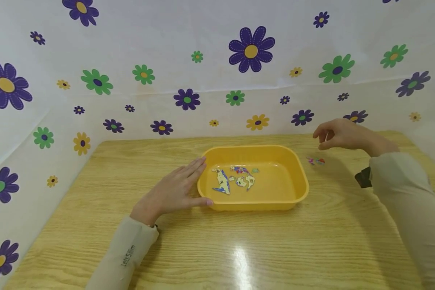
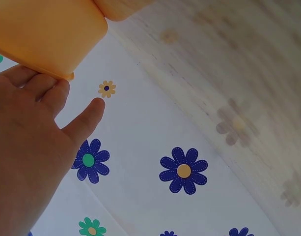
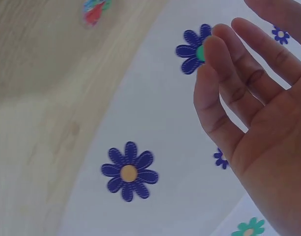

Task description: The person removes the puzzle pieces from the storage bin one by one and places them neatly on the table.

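Observation:
A yellow plastic tub [image 1: 286, 177] stands on the wooden table, with several flat, irregular cream, blue and red pieces [image 1: 222, 183] lying in its left half. My left hand [image 1: 172, 193] rests against the tub's left end, fingers stretched along the rim and thumb near the front corner. In the left wrist view those fingers touch the tub's edge [image 2: 52, 37]. Right of the tub, my right hand [image 1: 342, 135] hovers with loosely bent fingers and nothing visible in it. Small pink, red and green pieces [image 1: 316, 161] lie on the table just below that hand.
The wooden table [image 1: 188, 245] reaches back to a white cloth [image 1: 203, 36] printed with purple, green and yellow flowers, which hangs behind and along both sides. A dark object [image 1: 363, 177] shows at the right sleeve's cuff.

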The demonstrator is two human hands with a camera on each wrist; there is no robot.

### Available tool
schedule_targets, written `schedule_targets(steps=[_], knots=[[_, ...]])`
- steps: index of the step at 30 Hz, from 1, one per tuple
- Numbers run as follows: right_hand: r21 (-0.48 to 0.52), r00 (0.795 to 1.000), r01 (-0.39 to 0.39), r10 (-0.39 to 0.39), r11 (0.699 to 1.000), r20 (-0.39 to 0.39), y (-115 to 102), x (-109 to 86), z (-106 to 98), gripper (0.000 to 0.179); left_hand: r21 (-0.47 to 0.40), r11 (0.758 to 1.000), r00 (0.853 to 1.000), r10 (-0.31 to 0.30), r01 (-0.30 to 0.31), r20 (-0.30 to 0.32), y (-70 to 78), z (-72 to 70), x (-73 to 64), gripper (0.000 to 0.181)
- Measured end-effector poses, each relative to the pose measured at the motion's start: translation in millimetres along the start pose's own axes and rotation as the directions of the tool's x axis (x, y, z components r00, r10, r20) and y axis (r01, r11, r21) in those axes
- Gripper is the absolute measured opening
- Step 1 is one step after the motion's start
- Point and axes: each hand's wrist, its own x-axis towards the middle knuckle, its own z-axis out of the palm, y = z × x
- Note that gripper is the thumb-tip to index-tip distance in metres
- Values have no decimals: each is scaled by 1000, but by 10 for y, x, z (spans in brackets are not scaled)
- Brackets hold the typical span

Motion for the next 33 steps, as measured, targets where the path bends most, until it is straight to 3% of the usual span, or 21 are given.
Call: schedule_targets(steps=[6,13,22,33], knots=[[11,1000,0,0,1000,17,-197,64,-79,26,5,1000,1000,-8,8,7,-3,3,8,111],[15,997,37,-38,999,64,-415,139,-160,34,5,1000,1000,-2,2,6,-5,-2,13,119],[6,994,85,-85,996,63,-637,220,-206,34,2,1000,1000,3,-3,9,-1,-7,8,120],[41,984,138,-142,990,107,-883,367,-168,35,5,1000,1000,6,-6,2,-2,-7,8,129]])
